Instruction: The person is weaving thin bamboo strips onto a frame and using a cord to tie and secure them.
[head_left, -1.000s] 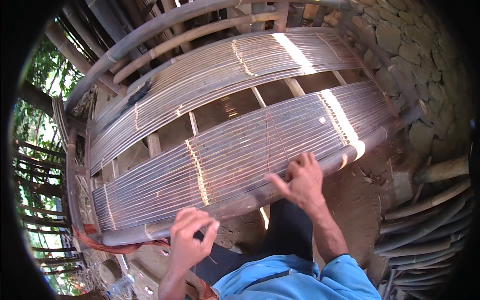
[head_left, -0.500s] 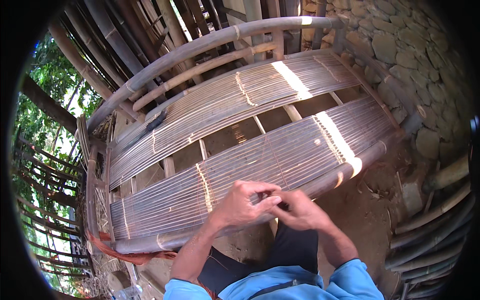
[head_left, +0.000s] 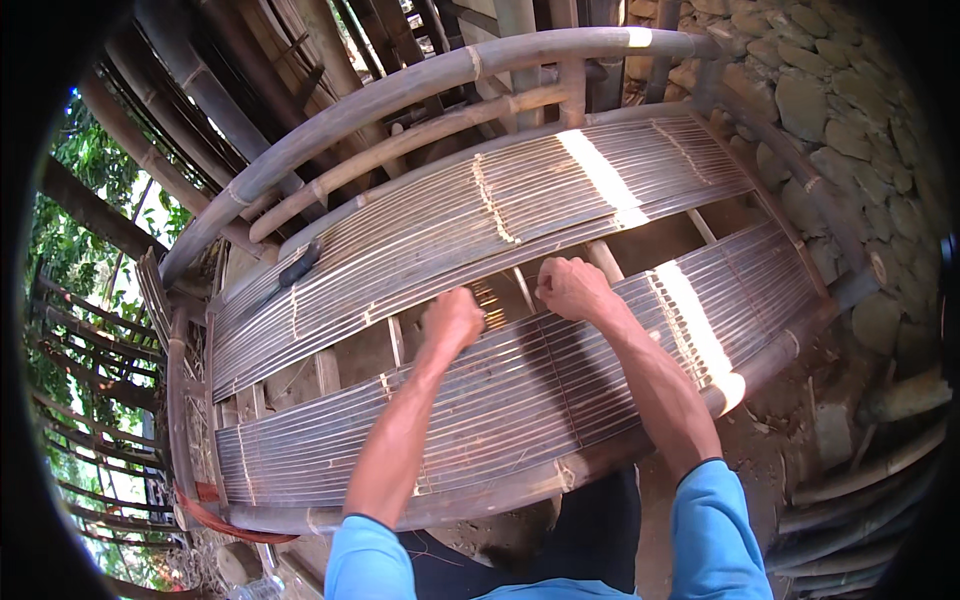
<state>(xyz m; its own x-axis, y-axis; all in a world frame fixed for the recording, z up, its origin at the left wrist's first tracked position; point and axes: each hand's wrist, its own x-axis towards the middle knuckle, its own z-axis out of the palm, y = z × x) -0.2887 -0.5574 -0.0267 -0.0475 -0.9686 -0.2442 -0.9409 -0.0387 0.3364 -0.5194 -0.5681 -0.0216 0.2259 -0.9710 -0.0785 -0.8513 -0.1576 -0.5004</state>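
A bamboo bench point(head_left: 300, 518) fills the middle of the view, its seat made of thin slats in two panels with a gap between them. My left hand point(head_left: 455, 320) is closed above the gap at the near panel's back edge. To its right, my right hand point(head_left: 572, 288) is closed too, over the same gap. Whatever the fingers pinch, if anything, is too small or hidden to make out. The near slat panel point(head_left: 480, 400) lies under my forearms. On the far slat panel point(head_left: 400, 250) a dark-handled knife point(head_left: 300, 262) rests at the left end.
A curved bamboo backrest point(head_left: 400, 98) closes off the far side. At the right stand a stone wall point(head_left: 835, 110) and stacked bamboo poles point(head_left: 860, 510). Orange-red cords point(head_left: 235, 518) hang at the bench's near left corner, with a clear bottle point(head_left: 258, 588) below.
Both hands have moved from together at the bench's near edge to farther forward over the gap, and are now apart. The view has shifted slightly.
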